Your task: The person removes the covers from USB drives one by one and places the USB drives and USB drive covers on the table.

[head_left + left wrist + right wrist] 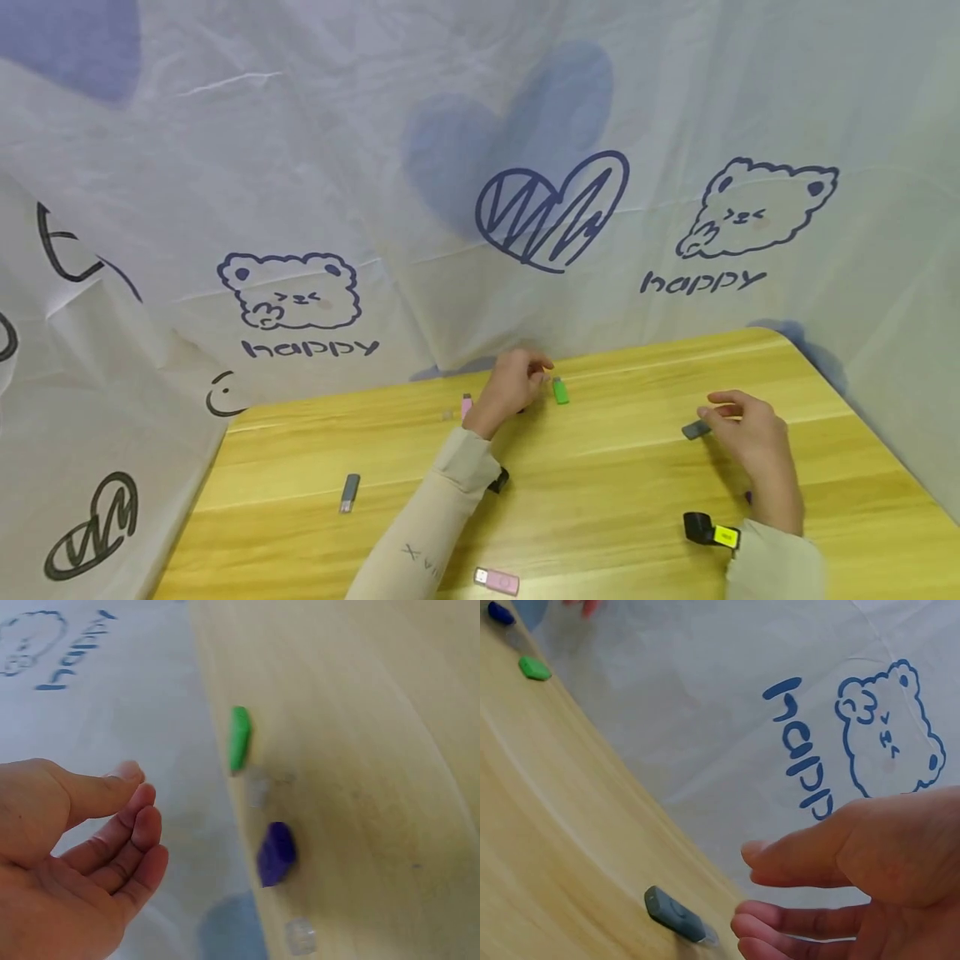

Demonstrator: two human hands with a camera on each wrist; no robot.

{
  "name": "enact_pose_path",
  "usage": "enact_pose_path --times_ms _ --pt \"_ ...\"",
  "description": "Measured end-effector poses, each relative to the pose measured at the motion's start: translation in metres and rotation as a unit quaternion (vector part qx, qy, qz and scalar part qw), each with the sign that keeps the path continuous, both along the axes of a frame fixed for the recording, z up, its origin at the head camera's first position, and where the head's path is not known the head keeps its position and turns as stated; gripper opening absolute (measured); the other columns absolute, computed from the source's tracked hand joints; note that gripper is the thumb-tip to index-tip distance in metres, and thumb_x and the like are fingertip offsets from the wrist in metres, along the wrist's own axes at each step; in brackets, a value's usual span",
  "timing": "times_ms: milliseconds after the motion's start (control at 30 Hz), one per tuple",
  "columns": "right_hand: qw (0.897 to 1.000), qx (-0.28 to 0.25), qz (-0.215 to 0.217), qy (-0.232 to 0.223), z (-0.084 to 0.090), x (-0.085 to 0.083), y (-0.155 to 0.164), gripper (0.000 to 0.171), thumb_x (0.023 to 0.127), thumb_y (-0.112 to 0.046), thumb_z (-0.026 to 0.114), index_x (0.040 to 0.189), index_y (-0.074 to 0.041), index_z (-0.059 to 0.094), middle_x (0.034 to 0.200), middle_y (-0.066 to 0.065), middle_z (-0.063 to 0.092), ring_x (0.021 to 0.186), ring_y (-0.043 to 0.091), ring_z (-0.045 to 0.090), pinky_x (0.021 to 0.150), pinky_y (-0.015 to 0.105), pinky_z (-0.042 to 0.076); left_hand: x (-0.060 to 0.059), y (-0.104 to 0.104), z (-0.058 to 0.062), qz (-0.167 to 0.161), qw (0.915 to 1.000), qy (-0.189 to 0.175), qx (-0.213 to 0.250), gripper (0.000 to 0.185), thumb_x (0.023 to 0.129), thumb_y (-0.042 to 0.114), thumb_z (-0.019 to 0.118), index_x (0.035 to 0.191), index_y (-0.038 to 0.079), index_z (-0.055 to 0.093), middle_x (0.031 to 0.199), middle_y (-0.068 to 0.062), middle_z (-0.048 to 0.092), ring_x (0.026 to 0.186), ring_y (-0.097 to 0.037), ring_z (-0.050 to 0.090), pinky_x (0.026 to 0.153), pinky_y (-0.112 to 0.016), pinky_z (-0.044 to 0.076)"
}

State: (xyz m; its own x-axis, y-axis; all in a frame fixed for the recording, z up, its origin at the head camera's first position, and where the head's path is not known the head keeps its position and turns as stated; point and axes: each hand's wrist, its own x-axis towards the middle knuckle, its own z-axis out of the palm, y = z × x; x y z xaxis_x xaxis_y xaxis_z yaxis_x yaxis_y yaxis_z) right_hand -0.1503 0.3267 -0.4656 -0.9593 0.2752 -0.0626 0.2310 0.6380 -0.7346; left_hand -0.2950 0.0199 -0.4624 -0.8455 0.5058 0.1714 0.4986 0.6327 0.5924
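At the table's far edge my left hand (pixel 516 385) hovers with loosely bent fingers, beside a green USB stick (pixel 561 391). Nothing shows between thumb and fingers in the left wrist view, where a purple USB stick (pixel 277 853) and a small clear cap (pixel 301 937) lie on the table. My right hand (pixel 753 437) is over the right side, thumb and fingers parted. Close to its fingertips lies a grey USB stick (pixel 676 912) with a clear cap on its end; a gap separates them in the right wrist view.
A pink USB stick (pixel 497 581) lies near the front, another pink one (pixel 467 406) at the back. To the left is a second grey USB stick (pixel 350 492). Black wrist-worn devices (pixel 699 528) sit at the sleeves. A white printed cloth (pixel 420 317) hangs behind the wooden table (pixel 600 467).
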Motion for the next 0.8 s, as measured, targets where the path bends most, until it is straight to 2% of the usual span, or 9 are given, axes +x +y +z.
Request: enact_pose_path --times_ms 100,267,367,433,533,600,800 --pt "1.0 -0.003 -0.02 -0.017 -0.002 -0.003 -0.001 0.051 0.104 -0.027 0.06 0.139 0.01 0.053 0.126 0.036 0.059 0.11 0.052 0.057 0.083 0.055 0.052 0.012 -0.009 0.007 -0.002 0.9996 0.0 0.027 0.018 0.1 0.002 0.066 0.115 0.003 0.076 0.101 -0.007 0.073 0.089 -0.019 0.067 0.074 -0.027 0.056" --pt "0.999 0.01 -0.039 -0.035 -0.006 -0.007 -0.004 0.055 0.102 -0.029 0.061 0.139 0.011 0.051 0.125 0.037 0.058 0.106 0.051 0.057 0.082 0.056 0.051 0.036 -0.028 0.013 0.006 0.9989 0.015 0.043 0.018 0.101 0.009 0.067 0.116 0.006 0.075 0.1 -0.003 0.072 0.083 -0.012 0.065 0.068 -0.025 0.055" --pt "0.998 0.027 -0.047 -0.038 -0.009 -0.01 -0.009 0.061 0.101 -0.03 0.062 0.14 0.014 0.046 0.129 0.04 0.053 0.114 0.055 0.052 0.09 0.063 0.047 0.05 -0.041 0.014 0.022 0.9976 0.031 0.058 0.018 0.101 0.009 0.067 0.117 0.006 0.075 0.098 -0.002 0.072 0.084 -0.013 0.065 0.072 -0.028 0.056" --pt "0.997 0.034 -0.055 -0.043 -0.011 -0.012 -0.013 0.066 0.1 -0.03 0.062 0.142 0.017 0.042 0.133 0.043 0.047 0.119 0.059 0.045 0.097 0.067 0.043 0.058 -0.05 0.015 0.034 0.9958 0.035 0.077 0.019 0.1 0.009 0.067 0.117 0.006 0.075 0.099 -0.002 0.072 0.088 -0.015 0.065 0.079 -0.033 0.057" --pt "0.995 0.04 -0.069 -0.053 -0.014 -0.014 -0.018 0.071 0.1 -0.031 0.062 0.143 0.02 0.038 0.133 0.046 0.041 0.122 0.061 0.038 0.102 0.07 0.037 0.069 -0.064 0.018 0.058 0.991 0.029 0.117 0.019 0.1 0.009 0.068 0.118 0.007 0.075 0.1 -0.003 0.074 0.091 -0.017 0.066 0.083 -0.038 0.058" --pt "0.995 0.045 -0.073 -0.058 -0.016 -0.016 -0.022 0.072 0.099 -0.031 0.063 0.142 0.022 0.038 0.131 0.047 0.039 0.121 0.061 0.038 0.101 0.07 0.037 0.075 -0.074 0.021 0.074 0.9864 0.03 0.144 0.02 0.099 0.008 0.069 0.118 0.006 0.075 0.102 -0.005 0.075 0.093 -0.019 0.068 0.084 -0.04 0.058" --pt "0.994 0.061 -0.072 -0.054 -0.02 -0.02 -0.028 0.068 0.098 -0.026 0.066 0.135 0.026 0.042 0.127 0.047 0.041 0.117 0.06 0.04 0.099 0.069 0.04 0.084 -0.106 0.027 0.122 0.9726 0.061 0.189 0.02 0.097 0.006 0.071 0.116 0.002 0.075 0.101 -0.009 0.076 0.094 -0.026 0.071 0.086 -0.043 0.059"
